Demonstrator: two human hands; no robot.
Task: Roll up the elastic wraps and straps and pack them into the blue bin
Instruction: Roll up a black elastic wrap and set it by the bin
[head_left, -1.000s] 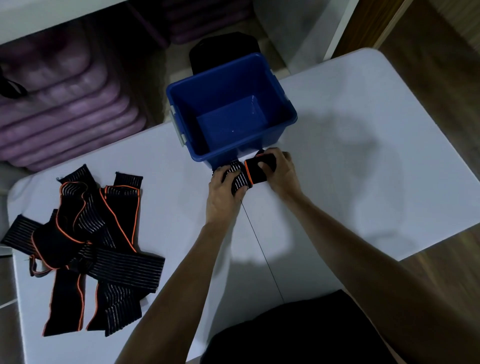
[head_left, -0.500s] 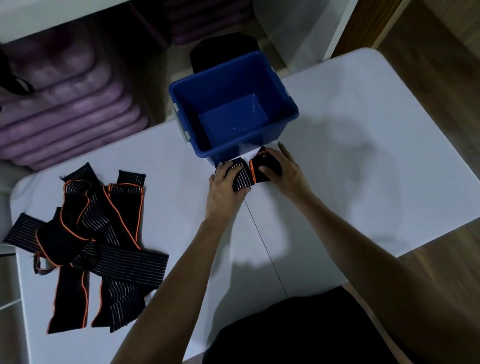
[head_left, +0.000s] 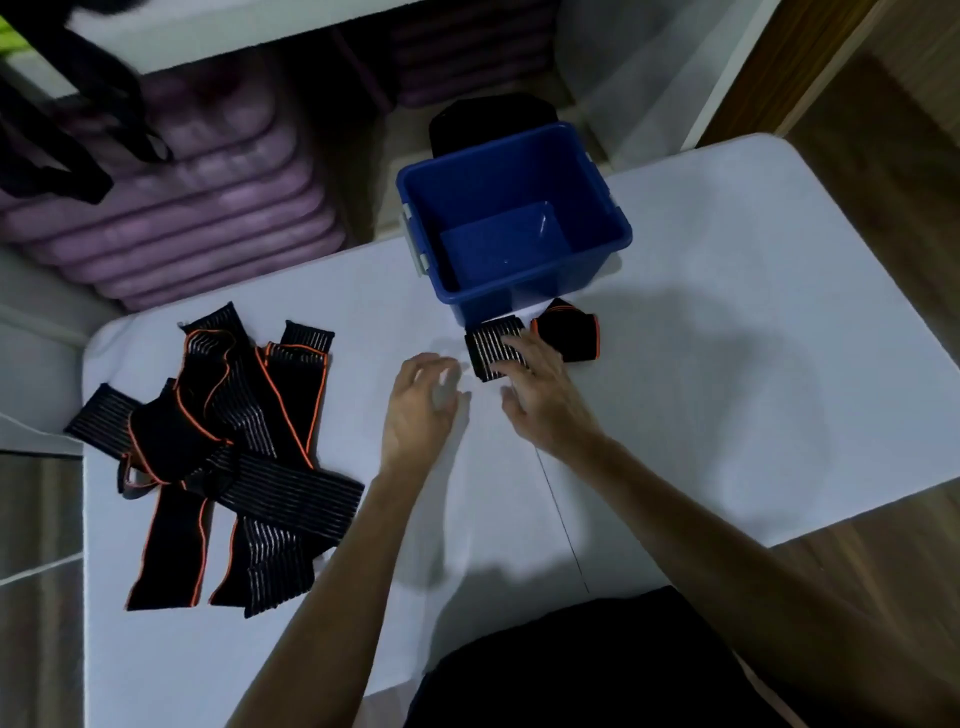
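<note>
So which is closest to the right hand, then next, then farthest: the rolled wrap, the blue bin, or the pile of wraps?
1. Rolled wrap, under the right hand fingers.
2. Blue bin, just beyond it.
3. Pile of wraps, far left on the table.

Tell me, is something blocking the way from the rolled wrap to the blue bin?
Nothing visible does. The rolled wrap lies on the table just in front of the blue bin, under the right hand; the bin is open-topped and looks empty.
</note>
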